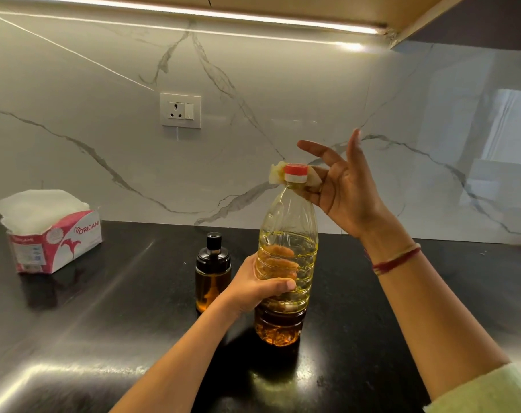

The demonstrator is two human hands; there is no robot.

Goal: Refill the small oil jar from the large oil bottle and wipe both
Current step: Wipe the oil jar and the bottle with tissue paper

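Tissue (274,174) pinched in right hand (347,195) touches red cap (295,172); left hand (252,289) grasps large oil bottle (286,216) midway, jar (213,265) at its nine o'clock.

The oil bottle (289,222) is being gripped by the left hand (253,289), forearm stretched forward. A tissue (275,174) is being pinched by the raised right hand (348,195), 2 fingers (319,150) being splayed.

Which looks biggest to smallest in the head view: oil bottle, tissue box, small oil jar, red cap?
1. oil bottle and tissue box: similar in the picture, bottle nearer, so unranked.
2. small oil jar
3. red cap
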